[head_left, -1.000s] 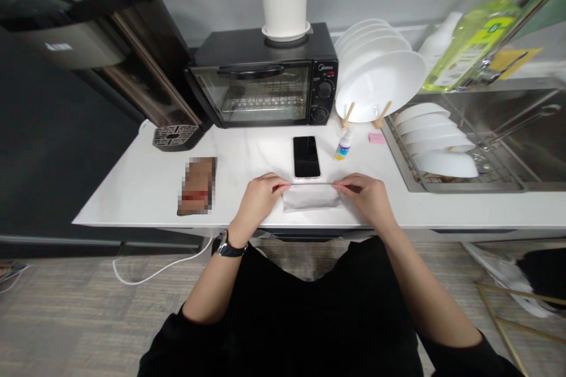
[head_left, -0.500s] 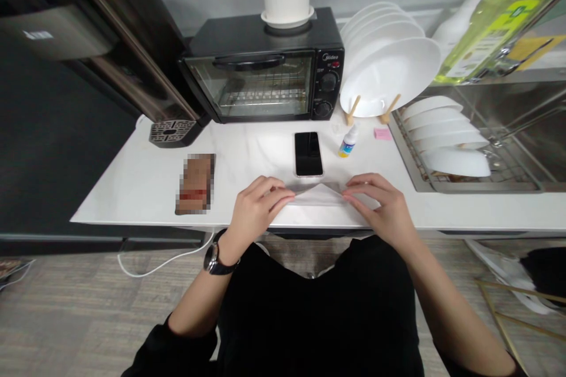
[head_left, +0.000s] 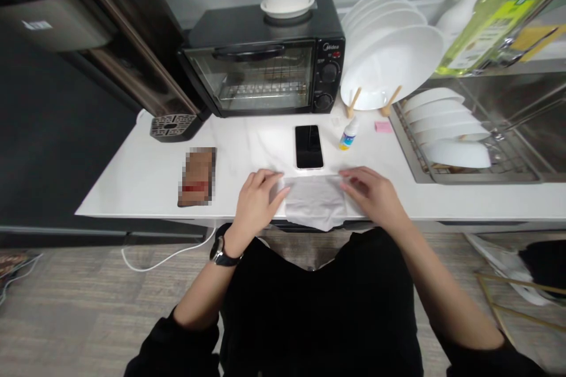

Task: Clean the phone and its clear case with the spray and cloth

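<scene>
A light grey cloth (head_left: 315,197) lies at the counter's front edge, its lower part drooping over that edge. My left hand (head_left: 256,200) is at the cloth's left end, thumb and forefinger apart, the thumb tip by its border. At the right end is my right hand (head_left: 375,194), thumb and fingers also spread, fingertips at the cloth's upper corner. Just beyond the cloth lies a phone (head_left: 309,147) with a dark screen. To the phone's right a small white dropper bottle (head_left: 348,134) with a blue and yellow label stands upright.
A blurred-out brown item (head_left: 197,177) lies left on the white counter (head_left: 247,141). Behind stand a toaster oven (head_left: 265,79), a drink dispenser (head_left: 145,70) and racked white plates (head_left: 393,65). A pink piece (head_left: 382,126) lies near the sink (head_left: 508,177), which holds bowls (head_left: 457,153).
The cloth, earlier raised in a peak between both hands, now lies flatter with its lower part over the counter edge. My fingers have parted at both ends.
</scene>
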Motion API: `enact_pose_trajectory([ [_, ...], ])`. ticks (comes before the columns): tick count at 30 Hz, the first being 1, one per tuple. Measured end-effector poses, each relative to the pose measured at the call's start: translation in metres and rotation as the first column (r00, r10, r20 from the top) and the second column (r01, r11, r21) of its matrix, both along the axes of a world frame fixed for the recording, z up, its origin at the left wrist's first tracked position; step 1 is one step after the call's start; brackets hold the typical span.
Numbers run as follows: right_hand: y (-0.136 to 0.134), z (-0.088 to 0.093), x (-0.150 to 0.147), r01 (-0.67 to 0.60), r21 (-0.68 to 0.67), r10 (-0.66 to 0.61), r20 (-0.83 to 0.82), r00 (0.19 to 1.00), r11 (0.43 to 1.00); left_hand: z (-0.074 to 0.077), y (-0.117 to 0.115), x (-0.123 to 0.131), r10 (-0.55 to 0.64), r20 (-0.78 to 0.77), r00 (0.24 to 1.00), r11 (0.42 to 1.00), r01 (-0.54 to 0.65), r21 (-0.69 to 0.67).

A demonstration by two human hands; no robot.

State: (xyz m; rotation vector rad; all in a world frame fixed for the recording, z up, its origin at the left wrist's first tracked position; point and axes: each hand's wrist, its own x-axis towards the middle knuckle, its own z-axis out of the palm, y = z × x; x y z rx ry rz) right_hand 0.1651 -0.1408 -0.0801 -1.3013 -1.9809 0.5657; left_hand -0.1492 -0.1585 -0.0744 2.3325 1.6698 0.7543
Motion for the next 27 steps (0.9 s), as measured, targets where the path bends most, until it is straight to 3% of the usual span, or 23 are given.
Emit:
enact_pose_trajectory([
  [2,0.019,-0.003,-0.006,0.073,0.002,-0.073,0.052,0.996,0.997,0.004,0.016,0.007,-0.003,-0.066,0.998,0.998,0.000,-0.056],
  [5,0.028,-0.004,-0.011,0.042,-0.027,-0.041,0.044,0.998,0.999,0.012,0.027,0.010,-0.095,-0.018,0.995,0.985,0.092,-0.149],
  [8,0.023,0.002,-0.012,0.010,-0.076,-0.011,-0.007,1.000,0.997,0.021,0.029,0.006,-0.144,0.216,0.966,0.948,0.197,-0.250],
  [11,0.024,0.009,-0.014,-0.011,-0.123,-0.002,-0.101,0.995,0.992,0.026,0.035,0.003,-0.088,0.468,0.879,0.887,0.283,-0.365],
  [13,0.033,0.011,-0.018,0.014,-0.129,-0.034,-0.150,0.988,0.991,0.024,0.045,0.004,-0.037,0.534,0.845,0.879,0.282,-0.384],
  [15,0.043,0.009,-0.024,0.066,-0.120,-0.084,-0.149,0.985,0.991,0.019,0.056,0.007,0.006,0.487,0.874,0.911,0.196,-0.363],
  [19,0.056,-0.001,-0.028,0.185,-0.078,-0.191,-0.072,0.979,0.980,0.008,0.066,0.011,0.075,0.248,0.966,0.950,0.006,-0.311],
  [24,0.072,-0.009,-0.014,0.388,0.032,-0.380,-0.137,0.915,0.921,0.007,0.063,0.012,0.058,0.195,0.979,0.953,0.004,-0.304],
  [27,0.096,-0.007,-0.011,0.384,0.098,-0.353,-0.236,0.905,0.918,0.010,0.066,0.015,0.075,0.081,0.994,0.963,-0.051,-0.265],
])
